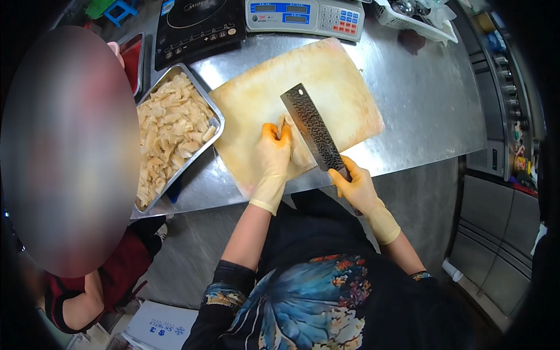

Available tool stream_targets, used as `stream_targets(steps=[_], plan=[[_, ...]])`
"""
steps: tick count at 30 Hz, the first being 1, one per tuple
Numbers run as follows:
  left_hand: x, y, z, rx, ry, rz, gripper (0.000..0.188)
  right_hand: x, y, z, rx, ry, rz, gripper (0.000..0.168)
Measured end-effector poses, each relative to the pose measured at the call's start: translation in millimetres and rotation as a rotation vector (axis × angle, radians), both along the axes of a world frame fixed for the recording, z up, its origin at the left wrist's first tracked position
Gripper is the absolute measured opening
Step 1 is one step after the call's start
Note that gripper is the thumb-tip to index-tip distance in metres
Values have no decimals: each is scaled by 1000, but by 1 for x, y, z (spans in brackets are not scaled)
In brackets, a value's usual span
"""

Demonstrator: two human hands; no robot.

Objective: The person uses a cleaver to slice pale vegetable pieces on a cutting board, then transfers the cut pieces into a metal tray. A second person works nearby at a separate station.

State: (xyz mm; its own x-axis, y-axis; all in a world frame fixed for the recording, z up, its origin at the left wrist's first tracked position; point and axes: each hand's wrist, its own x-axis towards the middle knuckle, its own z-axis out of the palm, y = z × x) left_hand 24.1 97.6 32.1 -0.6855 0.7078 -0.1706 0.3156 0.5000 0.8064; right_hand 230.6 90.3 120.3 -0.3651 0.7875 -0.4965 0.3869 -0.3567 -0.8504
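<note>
My left hand (274,146), in a pale rubber glove with orange fingertips, grips a pale piece of food (300,146) on the worn cutting board (271,87). What kind of food it is I cannot tell. The gloved right hand (358,180) is closed around the dark handle of a Chinese cleaver (313,127). Its hammered-looking blade slants up and left over the board, just right of the left hand and beside the piece. Left of the board, a metal tray (220,124) holds a heap of pale cut pieces (175,127).
A Midea induction cooker (197,30) and a digital scale (304,19) stand along the back of the steel table (420,109). A white plastic basket (415,22) is at the back right, near a dark red round object (411,41). Another person (109,271) is close on the left.
</note>
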Motion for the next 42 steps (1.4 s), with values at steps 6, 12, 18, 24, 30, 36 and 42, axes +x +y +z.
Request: stream_targets(steps=[6, 12, 18, 24, 30, 36, 42], plan=[[22, 3, -14, 72, 108, 24, 27, 5, -14, -15, 209, -117, 10, 33], [23, 7, -12, 90, 13, 71, 26, 16, -21, -3, 98, -155, -38, 38], [32, 11, -19, 164, 14, 131, 25, 27, -29, 6, 104, -181, -1, 37], [31, 10, -8, 178, 16, 104, 24, 34, -32, 17, 210, -223, 98, 39], [32, 9, -14, 159, 1, 47, 24, 36, -32, 10, 338, -266, 101, 37], [32, 11, -25, 183, -128, 95, 24, 30, -26, 14, 335, -326, 126, 35], [36, 12, -19, 206, -208, 100, 23, 35, -29, 16, 383, -344, 145, 35]])
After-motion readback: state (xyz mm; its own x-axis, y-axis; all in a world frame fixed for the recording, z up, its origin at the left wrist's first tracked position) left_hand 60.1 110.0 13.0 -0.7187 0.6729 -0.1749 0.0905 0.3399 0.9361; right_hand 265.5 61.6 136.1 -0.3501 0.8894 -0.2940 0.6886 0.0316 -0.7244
